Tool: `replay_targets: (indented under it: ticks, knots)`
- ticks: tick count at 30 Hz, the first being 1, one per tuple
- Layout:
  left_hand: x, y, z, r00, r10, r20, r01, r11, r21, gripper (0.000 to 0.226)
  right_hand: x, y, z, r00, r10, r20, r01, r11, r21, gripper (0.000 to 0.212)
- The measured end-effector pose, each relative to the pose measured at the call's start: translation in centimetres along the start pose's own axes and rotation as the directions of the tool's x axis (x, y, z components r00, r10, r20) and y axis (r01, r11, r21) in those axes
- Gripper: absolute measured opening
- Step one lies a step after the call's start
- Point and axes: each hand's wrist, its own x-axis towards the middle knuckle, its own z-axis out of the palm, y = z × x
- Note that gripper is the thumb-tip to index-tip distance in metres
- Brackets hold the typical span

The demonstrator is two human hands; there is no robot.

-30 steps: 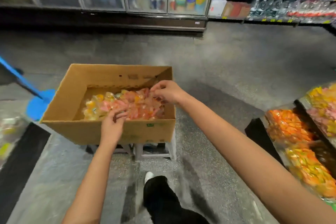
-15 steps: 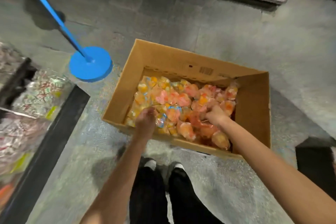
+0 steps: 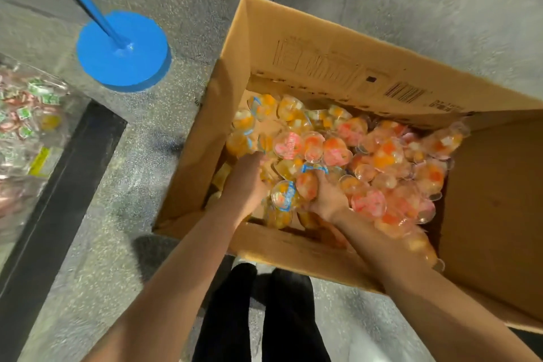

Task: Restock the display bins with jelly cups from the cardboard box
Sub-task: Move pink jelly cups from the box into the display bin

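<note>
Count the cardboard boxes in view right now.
1. The cardboard box sits on the floor right of the blue stand base, holding jelly cups. Others may lie outside the frame.

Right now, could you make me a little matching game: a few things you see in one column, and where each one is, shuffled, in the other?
Things:
1. jelly cups
2. blue round base
3. left hand
4. wrapped sweets bin

Places:
A. far left edge of the view
B. on the floor, left of the cardboard box
C. piled inside the box
D. reaching into the box's near left corner

Pairs: 1-C, 2-B, 3-D, 4-A
</note>
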Motion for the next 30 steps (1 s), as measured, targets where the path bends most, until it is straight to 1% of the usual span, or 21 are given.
replay_targets:
  ticks: [3,5,7,8,9,10,11,13,14,16,17,18,19,20,21,22,24,25,27,28,30]
  knots:
    - [-0.3,0.0,0.1,0.999,0.054,-0.005,-0.055,0.998,-0.022,0.054,0.2,-0.3,0.8,1.0,0.013,-0.015,-0.012,0.998,0.054,0.081]
    - [-0.7,0.5,-0.2,0.998,0.057,0.033,-0.053,0.994,-0.1,0.061,-0.3,-0.9,-0.1,0.999,0.031,-0.037,-0.026,0.992,0.124,0.073]
    - [-0.9,1.3,-0.6,0.993,0.031,0.115,-0.001,0.966,-0.257,0.063,-1.3,-2.2,-2.0,0.999,0.042,-0.018,-0.032,0.93,0.366,0.046]
    - [-0.9,1.6,-0.9,0.984,0.008,0.177,0.057,0.932,-0.358,0.062,-1.8,-2.7,-2.8,1.0,0.01,0.025,-0.021,0.861,0.507,0.026]
    - [-0.9,2.0,-1.3,0.968,-0.014,0.25,0.133,0.874,-0.467,0.06,-2.3,-3.5,-3.7,0.996,-0.041,0.083,-0.02,0.78,0.626,0.017]
    - [-0.8,2.1,-1.5,0.94,-0.026,0.34,0.223,0.8,-0.557,0.059,-2.7,-4.1,-4.5,0.983,-0.097,0.158,-0.037,0.733,0.679,0.028]
    - [-0.7,2.0,-1.7,0.911,-0.004,0.413,0.283,0.734,-0.617,0.057,-2.9,-4.6,-5.2,0.957,-0.146,0.251,-0.082,0.695,0.714,0.048]
    - [-0.5,1.8,-1.9,0.877,0.02,0.48,0.351,0.655,-0.669,0.056,-2.6,-4.8,-6.4,0.887,-0.229,0.401,-0.165,0.655,0.738,0.083]
    - [-0.4,1.8,-2.2,0.874,-0.007,0.486,0.392,0.601,-0.696,0.056,-2.1,-4.7,-7.0,0.87,-0.236,0.434,-0.19,0.651,0.735,0.093]
    - [-0.4,2.0,-2.8,0.852,-0.096,0.514,0.499,0.442,-0.745,0.049,-1.2,-5.1,-8.1,0.913,-0.159,0.376,-0.179,0.672,0.719,0.093]
    - [-0.3,2.0,-2.9,0.846,-0.125,0.518,0.524,0.373,-0.766,0.042,-0.3,-5.5,-8.4,0.959,-0.09,0.269,-0.128,0.71,0.693,0.081]
    - [-0.1,1.8,-3.0,0.853,-0.144,0.501,0.518,0.342,-0.784,0.036,0.9,-5.9,-8.4,0.995,-0.024,0.098,-0.042,0.788,0.614,0.06]
    - [0.0,1.6,-3.0,0.862,-0.159,0.481,0.506,0.325,-0.799,0.035,2.2,-6.4,-8.3,0.997,0.01,-0.077,0.025,0.897,0.441,0.034]
    - [0.1,1.5,-3.1,0.871,-0.177,0.458,0.491,0.322,-0.81,0.036,3.4,-6.9,-8.0,0.983,-0.016,-0.183,0.062,0.967,0.249,0.025]
    - [0.1,1.4,-3.3,0.875,-0.201,0.44,0.483,0.311,-0.819,0.037,4.5,-7.6,-7.6,0.974,-0.073,-0.214,0.096,0.99,0.101,0.039]
    - [0.2,1.2,-3.3,0.874,-0.227,0.43,0.483,0.309,-0.819,0.038,5.7,-8.1,-7.2,0.975,-0.125,-0.184,0.128,0.992,0.005,0.053]
    - [0.5,0.9,-3.2,0.857,-0.266,0.441,0.509,0.302,-0.806,0.038,7.2,-9.3,-6.0,0.987,-0.145,-0.075,0.133,0.98,-0.149,0.068]
    - [0.5,0.9,-3.3,0.851,-0.273,0.448,0.519,0.306,-0.798,0.035,7.8,-9.6,-5.2,0.993,-0.115,-0.017,0.106,0.955,-0.278,0.071]
    - [0.9,0.7,-3.2,0.854,-0.243,0.459,0.517,0.307,-0.799,0.029,8.6,-9.7,-3.4,0.994,-0.106,0.009,0.095,0.848,-0.521,0.066]
    - [1.0,0.6,-3.1,0.853,-0.234,0.466,0.519,0.296,-0.802,0.029,8.8,-9.6,-2.8,0.99,-0.141,-0.018,0.106,0.818,-0.565,0.06]
    - [0.9,0.5,-3.2,0.856,-0.224,0.465,0.513,0.265,-0.817,0.033,8.9,-8.9,-2.2,0.978,-0.185,-0.094,0.117,0.868,-0.483,0.056]
